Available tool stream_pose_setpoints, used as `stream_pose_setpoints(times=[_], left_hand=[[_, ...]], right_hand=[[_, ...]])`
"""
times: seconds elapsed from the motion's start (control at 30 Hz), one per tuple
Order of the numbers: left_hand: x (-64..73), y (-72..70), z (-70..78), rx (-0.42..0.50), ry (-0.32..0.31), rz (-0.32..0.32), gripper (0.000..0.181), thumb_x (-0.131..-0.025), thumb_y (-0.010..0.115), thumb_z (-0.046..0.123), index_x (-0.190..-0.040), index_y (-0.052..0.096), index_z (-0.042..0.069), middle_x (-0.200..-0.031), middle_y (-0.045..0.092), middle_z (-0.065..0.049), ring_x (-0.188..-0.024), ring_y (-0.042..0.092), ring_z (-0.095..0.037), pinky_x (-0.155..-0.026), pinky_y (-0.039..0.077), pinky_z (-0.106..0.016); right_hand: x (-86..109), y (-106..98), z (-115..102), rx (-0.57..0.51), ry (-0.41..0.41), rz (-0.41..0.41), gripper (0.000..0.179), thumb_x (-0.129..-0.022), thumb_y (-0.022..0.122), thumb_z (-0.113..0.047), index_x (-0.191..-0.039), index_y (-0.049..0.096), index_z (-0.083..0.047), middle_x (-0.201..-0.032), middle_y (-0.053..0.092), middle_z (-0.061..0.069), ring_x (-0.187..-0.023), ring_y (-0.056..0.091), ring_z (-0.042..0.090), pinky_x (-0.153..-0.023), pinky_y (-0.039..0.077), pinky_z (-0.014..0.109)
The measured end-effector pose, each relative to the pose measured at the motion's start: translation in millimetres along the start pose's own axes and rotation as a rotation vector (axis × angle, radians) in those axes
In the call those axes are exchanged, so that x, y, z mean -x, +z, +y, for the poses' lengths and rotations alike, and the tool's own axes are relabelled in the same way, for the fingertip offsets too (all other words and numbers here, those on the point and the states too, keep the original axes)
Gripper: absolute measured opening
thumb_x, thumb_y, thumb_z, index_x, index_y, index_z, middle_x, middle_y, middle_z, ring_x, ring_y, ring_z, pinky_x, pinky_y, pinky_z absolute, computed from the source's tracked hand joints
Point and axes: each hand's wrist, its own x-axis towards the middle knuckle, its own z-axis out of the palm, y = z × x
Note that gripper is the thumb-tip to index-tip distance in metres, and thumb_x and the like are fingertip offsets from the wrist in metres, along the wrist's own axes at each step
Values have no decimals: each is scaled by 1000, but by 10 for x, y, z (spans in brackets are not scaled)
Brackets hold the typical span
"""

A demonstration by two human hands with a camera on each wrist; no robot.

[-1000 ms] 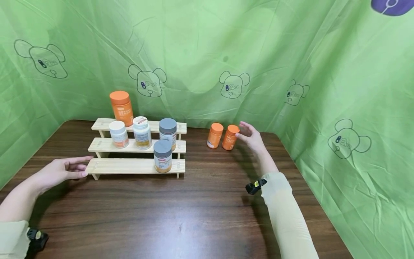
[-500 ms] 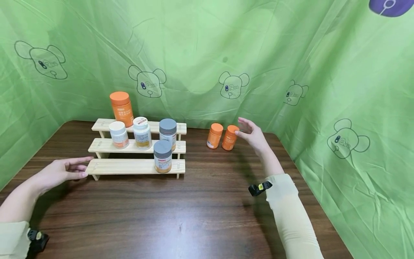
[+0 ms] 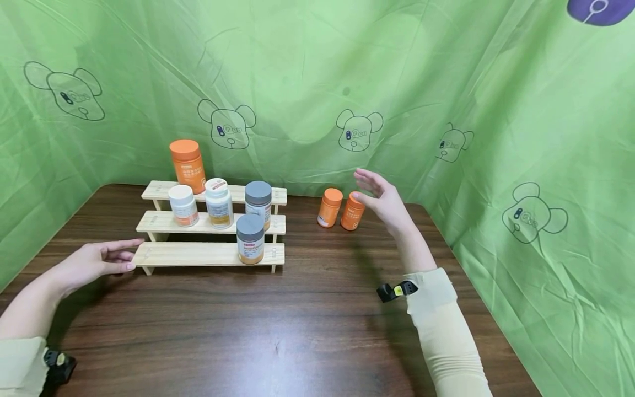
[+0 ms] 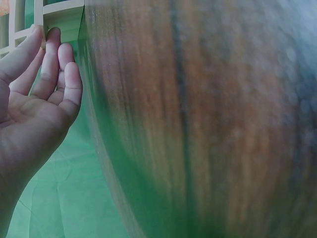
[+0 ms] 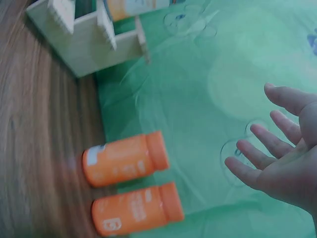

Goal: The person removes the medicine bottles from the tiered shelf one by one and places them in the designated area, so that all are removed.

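My left hand point(image 3: 89, 266) is at the left end of a three-step wooden display rack point(image 3: 193, 252). Thumb and index finger hold the lowest shelf's end at its front and back edges; the other fingers are loosely bent. My right hand point(image 3: 388, 208) is raised beside two small orange bottles standing on the table, the left one point(image 3: 329, 208) and the right one point(image 3: 351, 214). Its thumb overlaps the right bottle's cap in the head view. The right wrist view shows that hand point(image 5: 285, 153) with fingers spread, apart from both bottles, and nothing in it.
A large orange bottle point(image 3: 188, 168) stands on the top shelf. The middle shelf bears two white bottles point(image 3: 183, 207) point(image 3: 219, 205) and a grey-lidded jar point(image 3: 258, 201); another grey-lidded jar point(image 3: 250, 240) is on the lowest shelf. Green curtain point(image 3: 297, 82) surrounds the dark wooden table point(image 3: 238, 325).
My right hand has risen a little and shifted slightly left, moving off the right orange bottle's cap side. The left hand, rack and bottles stay in place.
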Motion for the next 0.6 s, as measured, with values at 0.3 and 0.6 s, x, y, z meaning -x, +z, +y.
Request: stream_pose_setpoints(times=[0.3,0.6], left_hand=[[5,-2,19,2,-19,-4,62,-88,67,18,-141,40,1,-99,67,12,-88,59,6,-72,46,-14],[1,-7,3,3,-7,2,60,-88,67,15,-141,42,4,-98,67,13,-88,59,6,-71,45,-14]], right_hand=[[-47,160,-95,-32,-86,0,56,-85,70,-10,-137,49,-17,-140,49,3,-129,44,23,-102,40,42],[-68,355,-387,-88,-138,-28,54,-86,68,-9,-136,50,-15,-138,52,1,-128,46,21,-102,40,40]])
